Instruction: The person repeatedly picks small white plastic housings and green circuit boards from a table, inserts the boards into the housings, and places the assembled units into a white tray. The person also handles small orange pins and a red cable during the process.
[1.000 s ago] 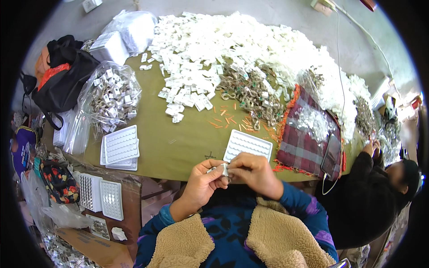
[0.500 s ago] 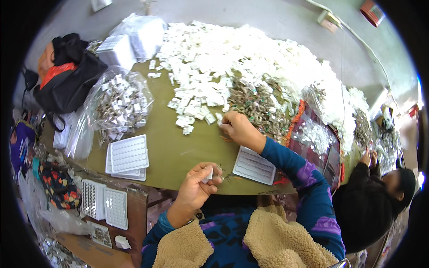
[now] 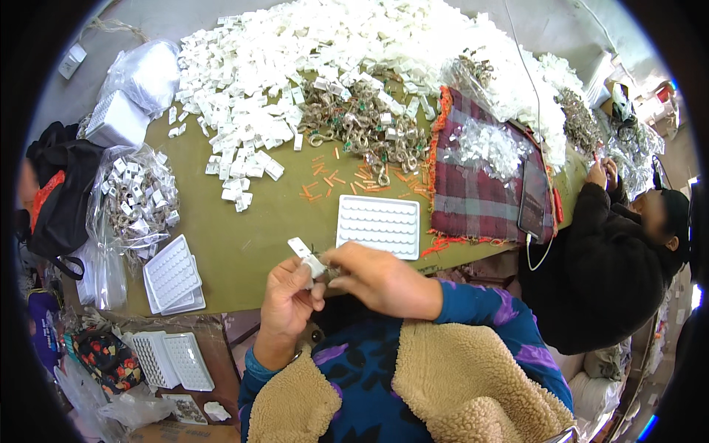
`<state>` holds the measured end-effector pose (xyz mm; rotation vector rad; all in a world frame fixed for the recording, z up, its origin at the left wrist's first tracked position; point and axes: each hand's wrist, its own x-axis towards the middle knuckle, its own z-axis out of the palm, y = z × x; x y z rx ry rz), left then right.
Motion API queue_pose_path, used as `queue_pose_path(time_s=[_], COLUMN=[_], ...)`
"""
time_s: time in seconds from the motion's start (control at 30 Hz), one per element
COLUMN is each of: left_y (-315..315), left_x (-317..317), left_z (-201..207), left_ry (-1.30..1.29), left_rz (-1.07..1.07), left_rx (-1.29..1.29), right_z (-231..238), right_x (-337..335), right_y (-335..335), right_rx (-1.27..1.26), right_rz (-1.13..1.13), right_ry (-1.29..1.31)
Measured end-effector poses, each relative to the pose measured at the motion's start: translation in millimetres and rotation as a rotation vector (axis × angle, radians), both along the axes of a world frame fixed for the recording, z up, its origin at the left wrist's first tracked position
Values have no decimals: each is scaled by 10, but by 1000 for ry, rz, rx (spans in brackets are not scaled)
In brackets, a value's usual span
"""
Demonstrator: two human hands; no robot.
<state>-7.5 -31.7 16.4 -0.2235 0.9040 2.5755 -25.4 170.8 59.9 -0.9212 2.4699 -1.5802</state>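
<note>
My left hand [image 3: 288,301] pinches a small white card tag [image 3: 299,248] above the near edge of the table. Beside it, my right hand [image 3: 382,279] has its fingertips closed together at the tag's right side; what lies between them is hidden. Just beyond the hands lies a white plastic tray [image 3: 378,225] with rows of rounded slots. Further off is a heap of brownish metal rings [image 3: 362,125], some with green stones and white tags. A large heap of white tags [image 3: 251,96] spreads across the back of the table.
Small orange sticks [image 3: 325,177] lie scattered before the rings. On the right, a plaid cloth [image 3: 465,199] carries clear plastic bits and a phone [image 3: 532,203]. At left are stacked trays [image 3: 173,277], a bag of tagged rings [image 3: 136,196] and a black bag [image 3: 63,192]. A co-worker [image 3: 591,266] sits at right.
My right hand has come back from the edge of the heaps to my left hand, and both now meet at the tag. The view has shifted to the right.
</note>
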Motion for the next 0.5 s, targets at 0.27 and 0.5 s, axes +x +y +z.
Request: queue_pose_path(time_s=[0.27,0.5], left_y=[103,176], left_x=[-160,-660], left_z=[72,63], left_ry=[124,198], left_rz=[242,333], left_rx=[-479,-740], right_z=[-364,-570], right_x=[50,8], right_y=[780,854], right_rx=[460,327], right_rz=[-308,-221], right_ry=[441,628])
